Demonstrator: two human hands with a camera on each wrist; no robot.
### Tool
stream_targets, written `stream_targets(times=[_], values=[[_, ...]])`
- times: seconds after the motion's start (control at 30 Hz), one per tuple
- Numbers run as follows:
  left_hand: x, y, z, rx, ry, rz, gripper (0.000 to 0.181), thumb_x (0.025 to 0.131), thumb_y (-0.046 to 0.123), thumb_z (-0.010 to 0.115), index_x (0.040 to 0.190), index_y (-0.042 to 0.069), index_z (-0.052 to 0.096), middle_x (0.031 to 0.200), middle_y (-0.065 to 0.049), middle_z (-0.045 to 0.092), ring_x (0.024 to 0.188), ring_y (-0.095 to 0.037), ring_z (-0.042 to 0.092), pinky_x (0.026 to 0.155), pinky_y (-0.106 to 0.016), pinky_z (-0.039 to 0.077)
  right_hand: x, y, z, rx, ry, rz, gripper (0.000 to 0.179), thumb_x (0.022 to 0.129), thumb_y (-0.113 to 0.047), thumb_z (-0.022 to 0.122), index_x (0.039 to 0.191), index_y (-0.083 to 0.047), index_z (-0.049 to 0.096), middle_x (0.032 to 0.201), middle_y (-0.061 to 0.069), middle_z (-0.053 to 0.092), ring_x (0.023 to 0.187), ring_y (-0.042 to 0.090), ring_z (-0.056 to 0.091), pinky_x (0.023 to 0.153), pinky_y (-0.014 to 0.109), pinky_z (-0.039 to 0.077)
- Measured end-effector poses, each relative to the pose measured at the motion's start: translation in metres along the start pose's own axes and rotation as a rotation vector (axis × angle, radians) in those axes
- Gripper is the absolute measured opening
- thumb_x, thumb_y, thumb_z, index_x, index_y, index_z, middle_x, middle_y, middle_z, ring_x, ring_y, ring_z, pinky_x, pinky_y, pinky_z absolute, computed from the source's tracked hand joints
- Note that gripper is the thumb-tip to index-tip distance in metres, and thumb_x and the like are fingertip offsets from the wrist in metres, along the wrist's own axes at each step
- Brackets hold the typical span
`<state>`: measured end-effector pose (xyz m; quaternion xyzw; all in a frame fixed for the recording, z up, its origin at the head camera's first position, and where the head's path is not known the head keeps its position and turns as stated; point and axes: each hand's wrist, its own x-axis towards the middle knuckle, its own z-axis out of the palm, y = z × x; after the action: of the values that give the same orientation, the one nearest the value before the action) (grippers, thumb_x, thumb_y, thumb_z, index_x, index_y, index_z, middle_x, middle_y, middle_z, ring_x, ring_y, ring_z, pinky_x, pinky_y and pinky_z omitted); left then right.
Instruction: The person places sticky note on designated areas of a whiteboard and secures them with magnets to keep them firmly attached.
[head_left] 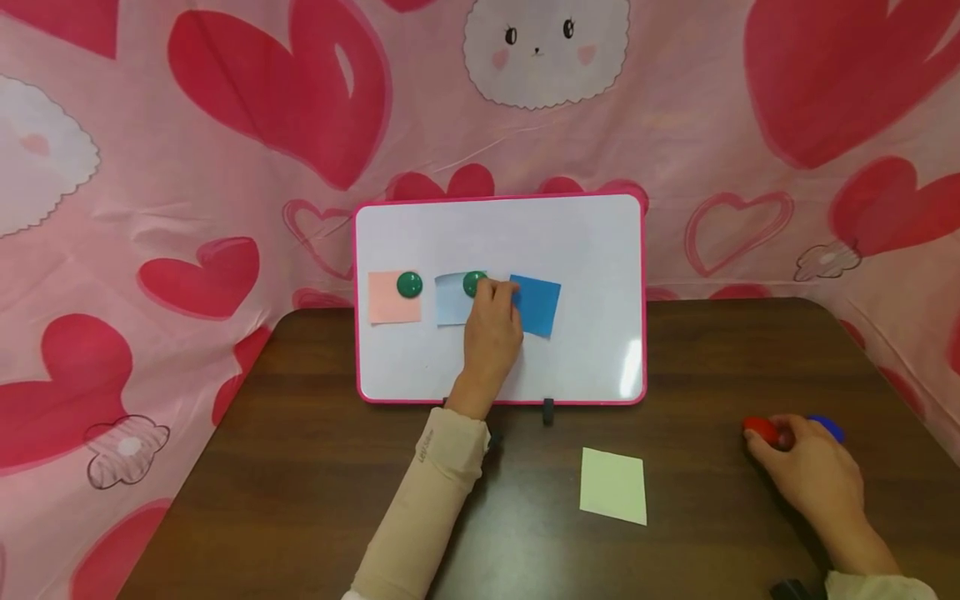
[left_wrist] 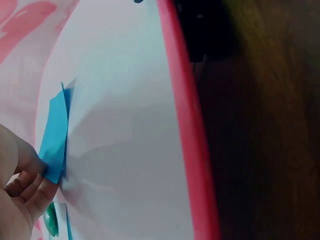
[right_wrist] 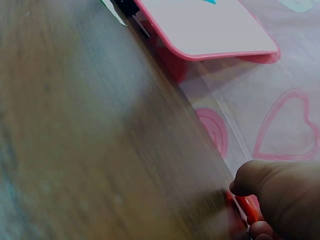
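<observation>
Against the pink-framed whiteboard, my left hand pinches a dark blue sticky note by its left edge. In the left wrist view the note bends slightly off the board, with fingertips at its lower end. Left of it, a green round magnet sits on a light blue note partly hidden by the hand. Another green magnet is on a pink note. On the table's right side, my right hand grips a red magnet; a blue magnet lies just behind the fingers.
A pale green sticky note lies on the dark wooden table in front of the board. Black feet support the board's lower edge. Behind everything hangs a pink heart-patterned cloth.
</observation>
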<state>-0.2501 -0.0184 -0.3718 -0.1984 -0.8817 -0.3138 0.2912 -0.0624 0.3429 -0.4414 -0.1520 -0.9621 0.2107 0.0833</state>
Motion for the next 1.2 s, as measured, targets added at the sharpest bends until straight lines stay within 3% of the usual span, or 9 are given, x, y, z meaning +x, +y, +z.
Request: stream_targets(times=[0.13,0.27,0.43,0.67,0.9,1.2], values=[[-0.0019,-0.0006,0.0008,-0.024,0.031,0.023,0.015,0.094,-0.007,0.062,0.106,-0.002,0.069,0.114,-0.017,0.055,0.105,-0.027,0.066,0.088,-0.031,0.056,-0.0004,0.0005,0.0004,0.002,0.001,0.000,0.054,0.096,-0.039,0.065,0.118,0.009,0.058,0.103,0.027,0.062,0.091,0.046,0.057,0.067,0.058,0.043],[-0.0023,-0.0025,0.0013,-0.085,0.040,-0.005,0.012,0.093,-0.010,0.061,0.098,-0.003,0.070,0.114,-0.017,0.058,0.108,-0.028,0.066,0.095,-0.031,0.052,-0.0007,0.0010,0.0009,0.005,-0.006,0.002,0.055,0.096,-0.039,0.065,0.119,0.010,0.057,0.104,0.028,0.061,0.091,0.046,0.057,0.067,0.058,0.043],[-0.0008,-0.0048,0.0016,-0.083,0.022,-0.050,0.014,0.097,-0.004,0.060,0.103,-0.003,0.073,0.111,-0.015,0.063,0.110,-0.026,0.065,0.097,-0.032,0.051,-0.0010,0.0021,0.0016,0.007,-0.009,0.004,0.055,0.096,-0.039,0.065,0.119,0.010,0.057,0.103,0.028,0.061,0.091,0.046,0.057,0.067,0.057,0.043],[0.0003,-0.0031,0.0005,-0.057,0.009,-0.049,0.020,0.098,0.001,0.061,0.116,-0.001,0.072,0.120,-0.013,0.062,0.117,-0.024,0.063,0.096,-0.032,0.051,0.0001,0.0035,0.0027,0.010,0.008,-0.006,0.053,0.095,-0.039,0.066,0.117,0.009,0.059,0.101,0.025,0.063,0.088,0.043,0.058,0.064,0.054,0.043],[0.0001,-0.0029,-0.0006,-0.087,0.007,-0.024,0.013,0.097,-0.003,0.062,0.105,-0.004,0.072,0.112,-0.016,0.062,0.109,-0.027,0.065,0.095,-0.032,0.052,0.0002,0.0022,0.0018,0.010,0.014,-0.018,0.053,0.095,-0.038,0.066,0.116,0.010,0.059,0.100,0.024,0.062,0.089,0.043,0.058,0.065,0.055,0.043],[0.0011,-0.0015,-0.0049,-0.062,-0.021,-0.061,0.017,0.098,0.001,0.062,0.110,-0.001,0.073,0.110,-0.014,0.067,0.109,-0.025,0.067,0.092,-0.034,0.054,0.0009,0.0012,0.0004,0.007,-0.016,-0.006,0.056,0.096,-0.039,0.064,0.119,0.011,0.057,0.104,0.028,0.062,0.092,0.046,0.057,0.068,0.058,0.043]])
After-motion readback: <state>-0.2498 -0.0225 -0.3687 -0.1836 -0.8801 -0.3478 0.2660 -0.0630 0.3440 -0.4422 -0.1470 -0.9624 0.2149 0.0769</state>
